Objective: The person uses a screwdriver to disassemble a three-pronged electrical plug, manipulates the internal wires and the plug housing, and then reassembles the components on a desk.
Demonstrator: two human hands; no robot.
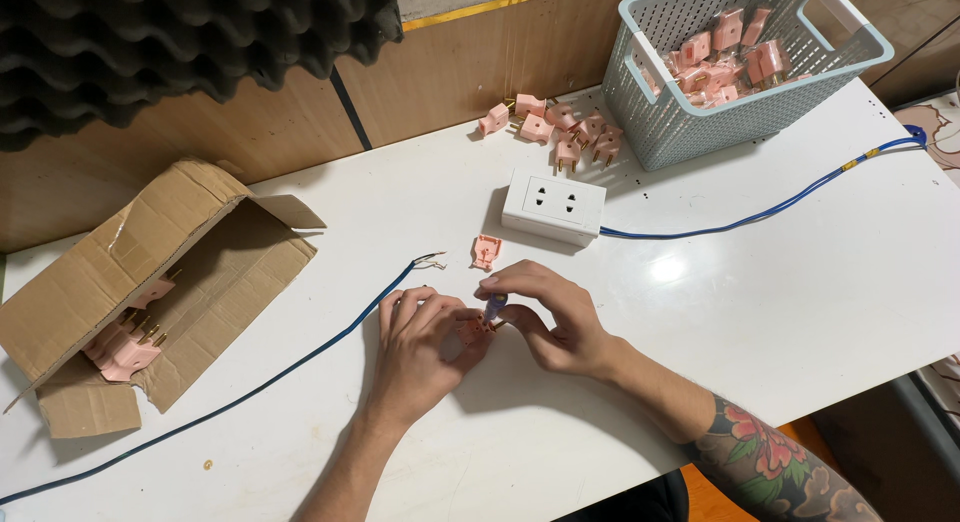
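My left hand (422,342) pins a small pink plug part (470,332) to the white table (700,312). My right hand (550,317) grips a small screwdriver with a blue handle (495,304), its tip down on that plug part. A pink plug cover (486,251) lies just beyond my hands. A dark blue cable (300,367) with bared wire ends (432,259) runs from the left toward my left hand.
A white socket block (554,206) with a blue cord (780,208) sits behind. Several pink plugs (550,127) lie by a pale blue basket (640,77) that holds more. An open cardboard box (150,282) at left contains pink plugs.
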